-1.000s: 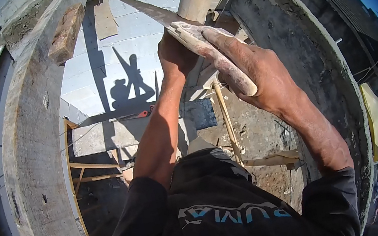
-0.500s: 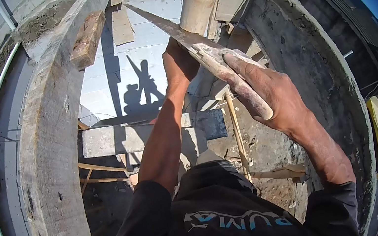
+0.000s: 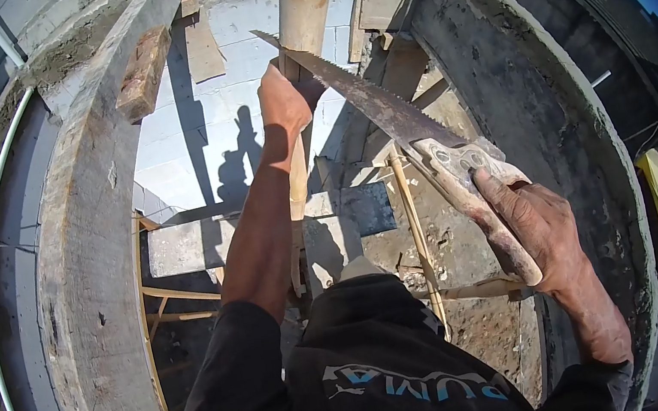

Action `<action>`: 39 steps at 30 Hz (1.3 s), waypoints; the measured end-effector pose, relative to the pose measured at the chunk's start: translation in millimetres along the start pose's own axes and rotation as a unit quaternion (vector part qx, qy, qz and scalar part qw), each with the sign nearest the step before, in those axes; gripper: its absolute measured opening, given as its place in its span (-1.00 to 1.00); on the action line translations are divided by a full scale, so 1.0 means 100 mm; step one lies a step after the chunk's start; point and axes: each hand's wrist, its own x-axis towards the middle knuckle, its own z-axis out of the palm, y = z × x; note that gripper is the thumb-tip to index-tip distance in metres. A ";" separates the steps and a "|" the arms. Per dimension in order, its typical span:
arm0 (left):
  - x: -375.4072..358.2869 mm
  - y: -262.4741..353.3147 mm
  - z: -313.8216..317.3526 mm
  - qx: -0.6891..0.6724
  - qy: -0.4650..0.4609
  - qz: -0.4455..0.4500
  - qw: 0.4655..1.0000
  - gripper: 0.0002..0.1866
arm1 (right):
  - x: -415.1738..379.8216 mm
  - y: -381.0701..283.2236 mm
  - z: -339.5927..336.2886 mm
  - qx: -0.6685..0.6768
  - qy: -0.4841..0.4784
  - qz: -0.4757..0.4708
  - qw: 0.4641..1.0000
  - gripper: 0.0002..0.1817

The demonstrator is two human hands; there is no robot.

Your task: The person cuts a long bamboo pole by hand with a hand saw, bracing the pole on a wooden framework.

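A thick bamboo pole (image 3: 306,13) stands upright at the top centre, its cut end facing up. My left hand (image 3: 285,101) is wrapped round the pole just below the saw; its fingers are partly hidden behind. My right hand (image 3: 535,228) holds the worn, pale handle of a hand saw (image 3: 386,104), thumb on top. The rusty blade slants up to the left, and its tip part lies across the pole just above my left hand, teeth facing up and right.
A long wooden board (image 3: 88,272) runs along the left, with a short wood block (image 3: 143,74) against it. A concrete-edged wall (image 3: 514,61) curves down the right. Below lie a grey crosspiece (image 3: 188,246) and a thin bamboo stick (image 3: 418,234).
My right hand has drawn the saw down and to the right, so more of the blade is past the pole. The pole and my left hand appear further left in view.
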 end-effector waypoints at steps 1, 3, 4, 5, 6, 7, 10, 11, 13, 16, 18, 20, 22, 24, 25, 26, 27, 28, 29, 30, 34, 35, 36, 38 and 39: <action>-0.02 0.00 0.01 -0.027 0.010 0.007 1.000 -0.70 | -0.09 0.05 0.07 0.009 0.037 -0.007 0.999 -0.45; -0.01 -0.02 -0.07 0.010 -0.012 -0.016 1.000 -0.68 | 0.10 0.12 0.27 0.014 0.060 -0.015 0.998 -0.44; -0.05 -0.01 0.00 0.004 0.001 -0.038 0.999 -0.48 | 0.22 0.11 0.35 0.024 0.064 -0.013 0.998 -0.43; -0.19 -0.09 0.25 0.083 0.020 0.062 0.994 -0.52 | 0.60 0.06 0.43 0.017 0.004 0.049 0.999 -0.41; -0.25 -0.09 0.36 0.107 0.028 0.114 0.987 -0.57 | 0.98 0.03 0.46 0.006 -0.054 0.102 0.993 -0.39; -0.19 -0.06 0.22 0.102 -0.023 0.126 0.987 -0.63 | 1.05 0.09 0.54 -0.004 -0.019 0.066 0.998 -0.37; -0.19 0.12 -0.16 0.136 -0.094 0.170 0.972 -0.73 | 1.14 0.17 0.75 -0.007 0.043 0.005 0.999 -0.34; -0.18 0.10 -0.15 0.114 -0.075 0.121 0.983 -0.70 | 1.06 0.11 0.67 0.011 0.034 0.013 0.999 -0.36; -0.16 0.05 -0.13 0.060 -0.029 0.027 0.997 -0.60 | 0.65 0.05 0.54 0.043 0.021 0.016 0.999 -0.40; 0.13 0.02 -0.39 0.019 -0.033 -0.025 0.999 -0.53 | 0.09 0.12 0.29 0.006 0.039 -0.026 0.999 -0.44; 0.01 0.03 -0.38 0.102 -0.017 -0.029 0.994 -0.51 | -0.05 0.18 0.30 -0.020 0.049 -0.041 0.998 -0.41; 0.21 -0.25 -0.33 0.021 -0.029 -0.042 0.998 -0.44 | 0.12 0.26 0.38 0.021 0.109 -0.072 0.991 -0.42; 0.27 -0.29 -0.35 0.044 -0.041 -0.031 0.998 -0.41 | 0.14 0.19 0.32 0.043 0.128 -0.022 0.991 -0.46; 0.19 -0.22 -0.38 0.017 -0.054 -0.020 0.998 -0.40 | 0.13 0.02 0.15 0.029 0.092 -0.011 0.995 -0.42; 0.16 -0.17 -0.39 0.018 -0.058 -0.032 0.998 -0.40 | 0.13 -0.06 0.07 0.025 0.076 -0.008 0.997 -0.40; 0.14 -0.14 -0.41 0.019 -0.065 -0.042 0.997 -0.39 | 0.13 -0.15 0.04 0.021 0.073 -0.017 0.997 -0.38; 0.14 -0.11 -0.42 0.049 -0.082 -0.041 0.995 -0.38 | 0.13 -0.24 -0.01 0.014 0.069 -0.023 0.997 -0.37; 0.12 -0.08 -0.41 0.042 -0.085 -0.035 0.995 -0.37 | 0.12 -0.28 -0.04 0.001 0.062 -0.033 0.998 -0.35; 0.06 -0.05 -0.40 0.032 -0.082 -0.030 0.996 -0.36 | 0.03 -0.26 -0.04 -0.001 0.060 -0.036 0.998 -0.31; 0.00 -0.02 -0.40 0.021 -0.077 -0.029 0.996 -0.35 | -0.06 -0.24 -0.05 -0.003 0.058 -0.039 0.998 -0.27; -0.02 -0.29 -0.08 0.032 0.012 -0.021 0.999 -0.43 | -0.15 -0.21 0.06 0.006 0.115 -0.034 0.993 -0.31; -0.04 -0.27 -0.02 -0.035 0.018 -0.033 0.999 -0.47 | -0.11 -0.21 0.06 -0.005 0.127 -0.037 0.991 -0.32; -0.07 -0.20 0.04 0.004 0.047 -0.013 0.999 -0.48 | -0.09 -0.13 0.05 -0.004 0.111 -0.054 0.992 -0.35; -0.22 -0.07 0.13 0.080 0.103 0.021 0.991 -0.49 | -0.15 0.02 0.07 0.014 0.107 -0.054 0.993 -0.39; -0.30 0.06 0.16 0.062 0.117 -0.005 0.991 -0.45 | -0.21 0.10 0.11 0.030 0.116 -0.039 0.992 -0.41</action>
